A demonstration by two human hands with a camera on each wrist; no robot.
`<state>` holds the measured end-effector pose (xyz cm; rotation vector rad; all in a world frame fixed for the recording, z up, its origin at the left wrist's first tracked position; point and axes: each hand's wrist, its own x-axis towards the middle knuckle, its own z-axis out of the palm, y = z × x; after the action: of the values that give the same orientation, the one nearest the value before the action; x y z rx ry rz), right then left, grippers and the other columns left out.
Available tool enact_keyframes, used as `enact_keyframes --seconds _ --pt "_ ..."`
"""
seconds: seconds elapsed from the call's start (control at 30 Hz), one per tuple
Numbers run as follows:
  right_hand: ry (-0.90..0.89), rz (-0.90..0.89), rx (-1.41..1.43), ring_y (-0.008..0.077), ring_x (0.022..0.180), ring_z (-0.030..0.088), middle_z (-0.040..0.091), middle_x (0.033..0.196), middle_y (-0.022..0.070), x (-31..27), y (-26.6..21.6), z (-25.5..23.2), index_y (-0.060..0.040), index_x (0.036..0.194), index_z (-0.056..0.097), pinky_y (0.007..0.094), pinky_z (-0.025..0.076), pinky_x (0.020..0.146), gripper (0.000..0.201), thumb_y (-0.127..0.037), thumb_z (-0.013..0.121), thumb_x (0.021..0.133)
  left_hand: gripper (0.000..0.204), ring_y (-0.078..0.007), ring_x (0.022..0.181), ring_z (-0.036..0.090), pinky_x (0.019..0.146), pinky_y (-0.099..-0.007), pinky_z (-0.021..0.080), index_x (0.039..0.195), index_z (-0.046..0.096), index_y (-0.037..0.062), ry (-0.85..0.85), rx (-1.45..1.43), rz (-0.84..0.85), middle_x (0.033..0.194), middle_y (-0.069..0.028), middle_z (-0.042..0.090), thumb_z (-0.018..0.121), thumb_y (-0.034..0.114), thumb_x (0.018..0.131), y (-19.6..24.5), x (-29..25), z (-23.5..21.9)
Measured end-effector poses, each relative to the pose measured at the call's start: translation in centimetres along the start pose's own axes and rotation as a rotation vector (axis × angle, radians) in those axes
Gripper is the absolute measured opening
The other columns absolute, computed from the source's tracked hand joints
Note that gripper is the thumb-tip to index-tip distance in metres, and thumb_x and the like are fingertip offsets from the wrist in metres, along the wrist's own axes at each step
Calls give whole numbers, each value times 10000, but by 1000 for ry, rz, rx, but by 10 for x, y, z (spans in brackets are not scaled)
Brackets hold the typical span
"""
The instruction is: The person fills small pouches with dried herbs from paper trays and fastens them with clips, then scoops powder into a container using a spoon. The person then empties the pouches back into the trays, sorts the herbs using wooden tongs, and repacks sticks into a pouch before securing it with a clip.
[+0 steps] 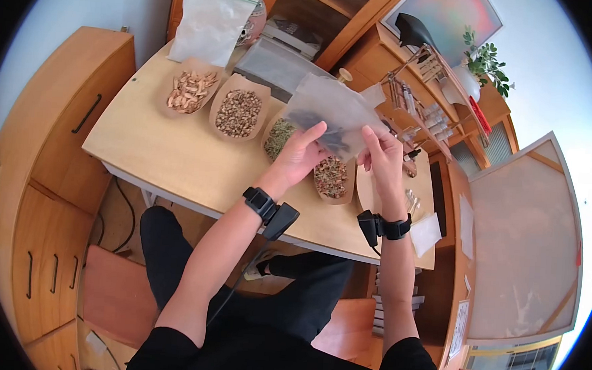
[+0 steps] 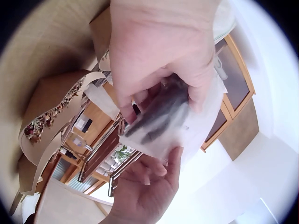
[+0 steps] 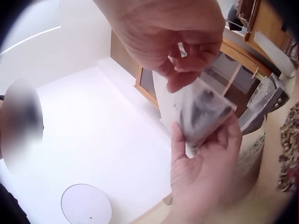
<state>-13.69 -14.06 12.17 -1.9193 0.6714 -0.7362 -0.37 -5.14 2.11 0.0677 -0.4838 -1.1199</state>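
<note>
A frosted, translucent pouch (image 1: 338,109) with dark pieces in its lower part is held up over the table between both hands. My left hand (image 1: 299,159) grips its lower left, thumb on the near face and fingers behind; the dark contents show through in the left wrist view. At the pouch's right edge, my right hand (image 1: 383,161) pinches it between thumb and curled fingers. Below the hands stand paper trays: one with green dried herb (image 1: 278,140), partly hidden by the left hand, and one with a mixed reddish dried blend (image 1: 331,178).
Farther left are trays of brown chunks (image 1: 238,113) and pale dried slices (image 1: 192,90). A white zip bag (image 1: 214,27) stands behind them. A grey translucent box (image 1: 276,67) lies at the table's back. A wooden rack (image 1: 430,101) stands to the right, near a white paper (image 1: 427,235).
</note>
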Motion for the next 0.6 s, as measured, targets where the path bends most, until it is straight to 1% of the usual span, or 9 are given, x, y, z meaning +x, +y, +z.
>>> enact_keyframes --seconds 0.1,0.13,0.17,0.33,0.4,0.43,0.5,0.53,0.6 --pt "72 -90 7 41 494 513 636 706 -6 9 -10 -19 -16 1064 670 173 371 452 321 -316 591 981 523 -193 1215 527 1049 -404 406 1329 475 117 86 4 42 1292 -38 562 704 296 894 -2 2 -2" --pt "141 -135 -36 33 523 520 683 842 19 17 -14 -27 -14 1110 651 167 369 466 372 -353 544 1000 522 -192 1216 527 1052 -400 404 1327 476 113 98 -18 38 1293 -37 562 704 296 895 -1 3 -3" --pt "152 -163 -4 48 542 561 711 983 56 34 -8 -44 4 1132 621 174 397 430 344 -303 575 984 520 -191 1217 527 1055 -396 403 1326 477 110 110 -40 34 1293 -37 561 703 295 896 -1 3 -3" --pt "367 -163 -52 77 565 587 701 990 79 112 -15 -86 31 1157 590 205 422 441 448 -368 609 952 517 -191 1223 524 1062 -394 404 1330 472 99 105 -37 44 1298 -37 560 694 294 905 -3 4 -7" --pt "430 -89 -103 78 566 569 682 871 33 142 -12 -93 -9 1101 629 185 394 472 466 -446 610 941 516 -191 1224 522 1064 -395 404 1333 470 98 100 -27 51 1300 -38 558 690 293 908 -2 4 -8" --pt "431 -91 -94 78 566 569 682 871 33 150 -12 -97 -9 1101 629 185 394 472 466 -446 610 941 517 -194 1224 522 1063 -399 406 1334 469 94 83 -36 59 1301 -41 558 688 292 910 -1 3 -8" --pt "379 56 -324 102 570 592 684 824 42 166 -14 -100 5 1022 656 227 416 462 497 -480 600 927 517 -196 1224 523 1062 -403 408 1336 468 91 67 -36 75 1301 -43 557 686 291 912 0 3 -8" --pt "371 51 -318 102 570 592 684 824 42 174 -14 -102 5 1022 656 227 416 462 497 -480 600 927 518 -200 1223 522 1061 -410 409 1338 467 88 83 -36 79 1300 -46 557 684 288 913 0 4 -8" --pt "449 60 -504 122 544 599 692 775 55 190 -5 -108 8 929 675 276 446 463 515 -497 570 927 522 -212 1218 526 1058 -428 411 1344 463 80 98 -41 87 1296 -54 559 683 278 914 -1 4 -10"
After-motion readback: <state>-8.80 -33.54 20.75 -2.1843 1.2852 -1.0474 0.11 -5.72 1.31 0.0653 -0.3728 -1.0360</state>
